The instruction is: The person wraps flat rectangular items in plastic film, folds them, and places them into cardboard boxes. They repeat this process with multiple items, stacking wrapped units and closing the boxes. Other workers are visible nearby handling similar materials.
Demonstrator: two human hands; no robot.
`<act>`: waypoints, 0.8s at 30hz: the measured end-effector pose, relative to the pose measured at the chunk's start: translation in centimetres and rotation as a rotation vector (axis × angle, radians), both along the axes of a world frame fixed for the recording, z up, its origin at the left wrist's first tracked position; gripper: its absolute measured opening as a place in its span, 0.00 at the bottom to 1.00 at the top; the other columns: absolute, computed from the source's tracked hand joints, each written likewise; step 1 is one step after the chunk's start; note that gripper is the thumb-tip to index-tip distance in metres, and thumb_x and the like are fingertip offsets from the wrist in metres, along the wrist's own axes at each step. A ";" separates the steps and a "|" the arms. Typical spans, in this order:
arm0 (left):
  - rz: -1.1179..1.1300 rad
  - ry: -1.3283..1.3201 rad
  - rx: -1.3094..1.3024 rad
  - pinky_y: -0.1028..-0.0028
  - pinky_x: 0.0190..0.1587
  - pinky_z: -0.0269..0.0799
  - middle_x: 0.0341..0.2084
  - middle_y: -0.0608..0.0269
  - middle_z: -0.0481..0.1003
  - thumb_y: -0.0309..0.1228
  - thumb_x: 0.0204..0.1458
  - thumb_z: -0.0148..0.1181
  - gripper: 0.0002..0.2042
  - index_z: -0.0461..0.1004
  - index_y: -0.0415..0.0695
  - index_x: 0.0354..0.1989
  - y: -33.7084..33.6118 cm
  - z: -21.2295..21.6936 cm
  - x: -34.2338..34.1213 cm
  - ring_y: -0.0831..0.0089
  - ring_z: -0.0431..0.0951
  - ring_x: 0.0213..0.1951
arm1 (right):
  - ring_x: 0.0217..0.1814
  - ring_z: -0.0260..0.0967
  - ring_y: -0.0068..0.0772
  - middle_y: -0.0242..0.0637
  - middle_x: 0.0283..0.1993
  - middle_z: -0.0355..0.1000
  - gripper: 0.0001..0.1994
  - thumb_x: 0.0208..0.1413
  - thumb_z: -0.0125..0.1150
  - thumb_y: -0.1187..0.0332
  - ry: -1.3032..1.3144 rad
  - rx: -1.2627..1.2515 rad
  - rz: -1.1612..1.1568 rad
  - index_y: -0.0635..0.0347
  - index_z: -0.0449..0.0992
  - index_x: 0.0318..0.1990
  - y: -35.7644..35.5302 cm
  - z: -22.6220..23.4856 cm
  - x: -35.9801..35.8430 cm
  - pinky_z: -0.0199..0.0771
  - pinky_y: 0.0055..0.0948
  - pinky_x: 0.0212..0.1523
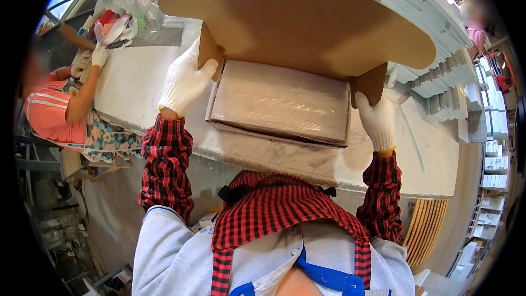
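Note:
A brown cardboard box (252, 129) lies on the table in front of me, its large lid flap (307, 13) raised at the far side. Inside is a flat pack wrapped in clear plastic (279, 98), light-coloured and filling most of the box. My left hand (185, 81), in a white knit glove, grips the left side flap (210, 49), thumb on its inner face. At the other end my right hand (377, 120), gloved the same way, holds the right side flap (370, 83) with the thumb in front. The fingers behind both flaps are mostly hidden.
The box rests on a pale marble-patterned table (246, 153). Stacks of white flat pieces (433, 16) stand behind and to the right. A co-worker in a pink top (52, 107) sits at the left, near red and clear plastic items (112, 27). Another person (476, 35) is far right.

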State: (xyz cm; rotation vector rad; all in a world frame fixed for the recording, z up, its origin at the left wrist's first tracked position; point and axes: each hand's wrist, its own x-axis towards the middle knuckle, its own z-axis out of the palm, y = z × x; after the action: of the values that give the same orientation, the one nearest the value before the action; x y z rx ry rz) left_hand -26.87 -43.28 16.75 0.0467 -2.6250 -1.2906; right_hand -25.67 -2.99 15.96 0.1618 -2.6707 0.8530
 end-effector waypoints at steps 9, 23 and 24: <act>-0.006 0.014 -0.111 0.63 0.53 0.76 0.46 0.49 0.84 0.33 0.61 0.60 0.21 0.74 0.38 0.61 -1.4 -2.2 1.2 0.58 0.84 0.48 | 0.42 0.79 0.64 0.55 0.38 0.80 0.13 0.61 0.61 0.63 0.010 0.026 -0.039 0.62 0.77 0.47 0.0 -2.6 1.2 0.78 0.49 0.41; 0.002 0.055 -0.112 0.62 0.53 0.77 0.47 0.48 0.84 0.32 0.60 0.60 0.21 0.74 0.40 0.62 -0.9 -2.8 1.3 0.53 0.84 0.49 | 0.49 0.78 0.62 0.55 0.45 0.81 0.18 0.64 0.59 0.59 -0.043 0.104 -0.128 0.64 0.79 0.52 -0.6 -3.1 1.6 0.77 0.48 0.49; 0.007 0.061 -0.116 0.62 0.53 0.77 0.47 0.48 0.84 0.32 0.60 0.61 0.21 0.74 0.41 0.62 -0.8 -2.9 1.4 0.53 0.85 0.49 | 0.48 0.78 0.62 0.55 0.45 0.81 0.18 0.65 0.59 0.58 -0.029 0.123 -0.126 0.64 0.79 0.52 -0.3 -3.5 1.5 0.77 0.48 0.48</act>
State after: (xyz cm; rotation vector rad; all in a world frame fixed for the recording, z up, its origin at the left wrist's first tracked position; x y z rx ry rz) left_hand -25.51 -44.07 13.88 -0.0018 -2.6393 -1.1164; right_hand -24.14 -3.30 12.47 0.0095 -2.7280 0.6580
